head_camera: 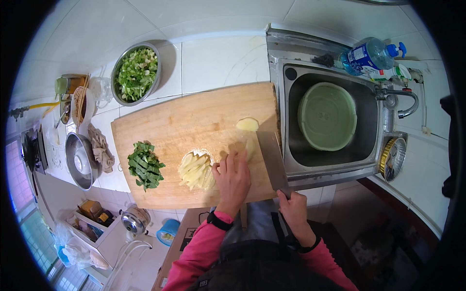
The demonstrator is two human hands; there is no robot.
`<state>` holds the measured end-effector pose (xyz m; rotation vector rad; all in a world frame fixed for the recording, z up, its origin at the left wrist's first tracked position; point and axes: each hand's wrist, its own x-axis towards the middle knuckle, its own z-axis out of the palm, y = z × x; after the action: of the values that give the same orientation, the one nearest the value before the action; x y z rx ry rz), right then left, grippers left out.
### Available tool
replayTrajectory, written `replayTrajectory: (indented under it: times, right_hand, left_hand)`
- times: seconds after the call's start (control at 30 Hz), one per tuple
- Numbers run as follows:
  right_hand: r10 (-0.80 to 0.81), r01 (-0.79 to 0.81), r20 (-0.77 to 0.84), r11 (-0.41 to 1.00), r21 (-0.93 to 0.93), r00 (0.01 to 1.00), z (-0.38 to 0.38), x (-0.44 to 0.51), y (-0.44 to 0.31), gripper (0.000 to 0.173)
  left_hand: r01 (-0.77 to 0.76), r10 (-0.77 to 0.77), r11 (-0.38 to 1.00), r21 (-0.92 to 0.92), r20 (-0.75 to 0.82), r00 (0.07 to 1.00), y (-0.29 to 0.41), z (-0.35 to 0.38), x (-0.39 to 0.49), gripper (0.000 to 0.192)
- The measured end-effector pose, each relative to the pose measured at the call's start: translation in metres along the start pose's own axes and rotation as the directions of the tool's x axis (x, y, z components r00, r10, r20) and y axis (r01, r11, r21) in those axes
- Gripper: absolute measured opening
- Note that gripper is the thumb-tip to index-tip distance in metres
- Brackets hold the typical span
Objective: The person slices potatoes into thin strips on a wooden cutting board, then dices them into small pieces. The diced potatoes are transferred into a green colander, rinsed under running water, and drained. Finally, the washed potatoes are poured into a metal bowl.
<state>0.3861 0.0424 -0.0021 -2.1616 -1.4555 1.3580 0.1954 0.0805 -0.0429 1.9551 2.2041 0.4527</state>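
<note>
My right hand (294, 208) grips the handle of a kitchen cleaver (272, 156). Its broad blade lies near the right end of a wooden cutting board (174, 112). My left hand (235, 176) is palm down over the board, fingers slightly apart. A pale, blurred slice (250, 148), apparently potato, is at its fingertips; whether they touch it is unclear. Another peeled slice (247, 124) lies farther back, beside the blade's far end. Left of my left hand sits a pile of pale cut strips (197, 171). Chopped green leaves (145, 165) form a heap farther left.
Behind the board stands a metal bowl of chopped greens (136, 74). To the right, a steel sink (367, 145) holds a green basin (327, 116), beside a faucet (402, 95) and a soap bottle (369, 56). An empty metal bowl (81, 162) and a crumpled cloth (101, 148) lie left.
</note>
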Motion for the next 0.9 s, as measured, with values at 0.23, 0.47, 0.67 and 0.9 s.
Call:
replayTrajectory:
  times: [0.23, 0.47, 0.67, 0.9]
  right_hand:
    - [0.087, -0.084, -0.065, 0.996, 0.039, 0.994, -0.004, 0.000, 0.009, 0.024]
    - [0.195, -0.177, -0.082, 0.966, 0.187, 0.977, -0.021, 0.000, 0.005, 0.026]
    - [0.089, -0.085, -0.037, 0.992, 0.092, 0.995, -0.011, -0.004, 0.003, 0.022]
    - [-0.160, 0.159, 0.009, 0.979, -0.124, 0.987, 0.026, -0.014, -0.017, 0.018]
  left_hand:
    - [-0.106, 0.102, 0.991, 0.076, 0.065, 0.993, -0.012, -0.004, 0.010, 0.056]
    - [-0.083, 0.084, 0.994, -0.072, 0.019, 0.996, 0.008, 0.025, 0.033, 0.038]
    - [0.073, -0.076, 0.997, 0.033, 0.103, 0.992, -0.001, 0.015, 0.011, 0.020]
    - [0.067, -0.061, 0.996, -0.057, 0.092, 0.994, -0.020, -0.016, -0.031, 0.031]
